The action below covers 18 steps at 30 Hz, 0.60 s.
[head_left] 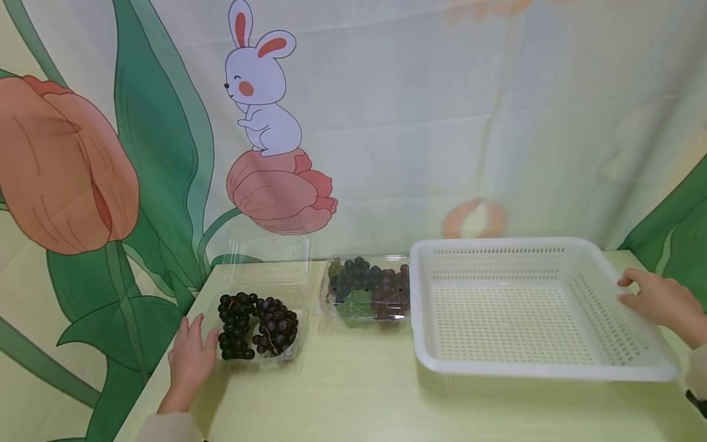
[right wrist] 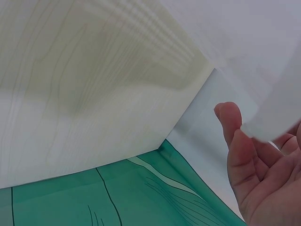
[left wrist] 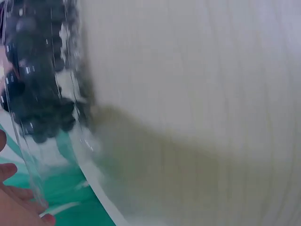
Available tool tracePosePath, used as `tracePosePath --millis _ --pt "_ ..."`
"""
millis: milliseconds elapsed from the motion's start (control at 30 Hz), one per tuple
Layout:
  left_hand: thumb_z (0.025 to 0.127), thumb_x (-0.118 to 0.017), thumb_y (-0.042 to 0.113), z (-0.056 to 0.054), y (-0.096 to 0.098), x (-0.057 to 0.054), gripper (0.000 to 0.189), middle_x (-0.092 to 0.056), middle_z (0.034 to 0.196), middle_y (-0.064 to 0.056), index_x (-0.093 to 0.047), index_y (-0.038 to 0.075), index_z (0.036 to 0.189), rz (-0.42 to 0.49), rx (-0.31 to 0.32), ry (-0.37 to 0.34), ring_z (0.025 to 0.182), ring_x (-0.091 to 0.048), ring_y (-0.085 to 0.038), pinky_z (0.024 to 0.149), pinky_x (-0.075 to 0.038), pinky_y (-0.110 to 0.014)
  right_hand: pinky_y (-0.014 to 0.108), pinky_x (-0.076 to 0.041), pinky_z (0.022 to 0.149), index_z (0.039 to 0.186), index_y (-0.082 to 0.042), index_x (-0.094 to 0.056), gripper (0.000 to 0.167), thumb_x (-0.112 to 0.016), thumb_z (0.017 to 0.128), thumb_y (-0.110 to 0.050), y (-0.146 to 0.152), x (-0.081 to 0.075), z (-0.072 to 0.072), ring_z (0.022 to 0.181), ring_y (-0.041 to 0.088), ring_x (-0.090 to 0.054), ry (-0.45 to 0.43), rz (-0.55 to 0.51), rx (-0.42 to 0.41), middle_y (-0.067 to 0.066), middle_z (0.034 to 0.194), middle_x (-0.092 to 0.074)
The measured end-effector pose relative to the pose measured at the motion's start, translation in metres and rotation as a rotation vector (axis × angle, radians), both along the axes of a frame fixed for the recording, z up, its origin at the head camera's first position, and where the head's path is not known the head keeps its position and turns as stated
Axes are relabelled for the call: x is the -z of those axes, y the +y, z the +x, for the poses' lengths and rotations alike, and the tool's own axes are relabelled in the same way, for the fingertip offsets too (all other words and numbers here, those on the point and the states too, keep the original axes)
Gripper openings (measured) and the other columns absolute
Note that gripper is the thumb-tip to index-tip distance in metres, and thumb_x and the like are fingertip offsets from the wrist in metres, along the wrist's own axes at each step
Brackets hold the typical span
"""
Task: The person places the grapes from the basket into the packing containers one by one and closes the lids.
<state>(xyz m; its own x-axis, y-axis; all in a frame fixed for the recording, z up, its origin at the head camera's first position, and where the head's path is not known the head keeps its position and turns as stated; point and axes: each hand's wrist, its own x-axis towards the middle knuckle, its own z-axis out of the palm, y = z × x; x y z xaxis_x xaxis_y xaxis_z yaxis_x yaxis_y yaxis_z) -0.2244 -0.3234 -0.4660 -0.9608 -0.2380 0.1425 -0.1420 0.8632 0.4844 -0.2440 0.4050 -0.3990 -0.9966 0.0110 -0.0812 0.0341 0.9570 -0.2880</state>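
Dark grapes [head_left: 236, 325] fill a clear plastic box [head_left: 298, 347] whose lid [head_left: 269, 258] stands open at the back. My left hand [head_left: 192, 356] is at the box's left side, fingers spread and nearly straight. In the left wrist view, the fingertips [left wrist: 8, 172] show right by the clear wall. My right hand [head_left: 660, 301] pinches the right rim of a white slotted plastic basket [head_left: 505, 371]. In the right wrist view, the thumb and fingers [right wrist: 242, 155] curl round the basket's edge, and its side stands above the table.
A second clear box [head_left: 361, 313] of dark and reddish grapes [head_left: 367, 285] sits at the back middle, against the basket's left edge. Behind the pale table [head_left: 353, 399] hangs a printed curtain [head_left: 386, 123] with a rabbit and tulips. The table's left edge runs close by my left hand.
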Motion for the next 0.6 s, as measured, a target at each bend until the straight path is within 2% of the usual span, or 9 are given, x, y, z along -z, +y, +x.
tracePosePath --millis 167,300,467,600 --pt "0.096 -0.027 0.026 0.0 -0.02 0.001 0.056 -0.006 0.139 -0.036 -0.013 -0.009 0.137 0.035 0.018 -0.122 0.127 -0.01 -0.049 0.097 -0.016 -0.061 0.031 -0.04 0.047 0.098 0.008 -0.044 0.028 -0.055 0.083 -0.013 0.001 0.002 -0.002 0.054 0.018 -0.053 -0.004 -0.007 0.001 0.021 0.074 -0.057" --pt "0.096 -0.028 0.024 0.001 -0.029 0.003 0.056 -0.009 0.139 -0.035 -0.011 -0.011 0.137 0.059 0.032 -0.153 0.128 -0.011 -0.048 0.102 -0.015 -0.055 0.031 -0.041 0.047 0.098 0.008 -0.043 0.028 -0.055 0.083 -0.013 0.003 0.004 -0.003 0.054 0.018 -0.053 -0.013 -0.012 0.006 0.021 0.074 -0.057" --pt "0.096 -0.027 0.022 0.002 -0.034 0.005 0.053 -0.015 0.139 -0.032 -0.013 -0.009 0.137 0.071 0.025 -0.187 0.126 -0.016 -0.047 0.102 -0.017 -0.054 0.031 -0.041 0.047 0.099 0.008 -0.043 0.028 -0.055 0.084 -0.012 0.003 0.006 -0.004 0.053 0.017 -0.053 -0.013 -0.017 0.009 0.021 0.074 -0.057" --pt "0.094 -0.026 0.018 0.003 -0.035 0.006 0.048 -0.026 0.135 -0.033 -0.022 -0.008 0.135 0.049 0.022 -0.164 0.121 -0.028 -0.047 0.098 -0.024 -0.054 0.031 -0.041 0.047 0.098 0.008 -0.043 0.027 -0.054 0.084 -0.012 0.002 0.005 -0.003 0.053 0.017 -0.053 -0.013 -0.021 0.01 0.02 0.073 -0.056"
